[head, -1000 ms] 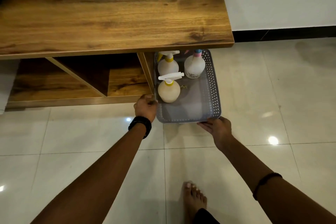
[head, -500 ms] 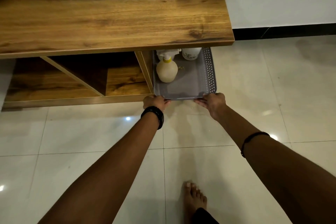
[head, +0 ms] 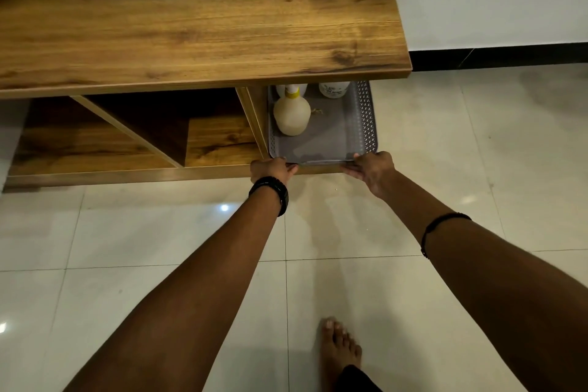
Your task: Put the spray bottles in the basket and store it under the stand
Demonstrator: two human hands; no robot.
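Observation:
A grey perforated basket lies on the floor, its far half under the top of the wooden stand. Inside, a cream spray bottle with a yellow collar stands at the left. Only the bottoms of two more bottles show at the back, one behind it and a white one to the right. My left hand grips the basket's near left corner. My right hand grips its near right corner.
The stand has open wooden compartments left of the basket, split by a vertical panel. Glossy white floor tiles spread to the right and front. My bare foot is on the floor. A white wall with dark skirting runs behind.
The basket has slid away from me, further under the stand, with both hands following it. The back bottles are now mostly hidden by the stand's top.

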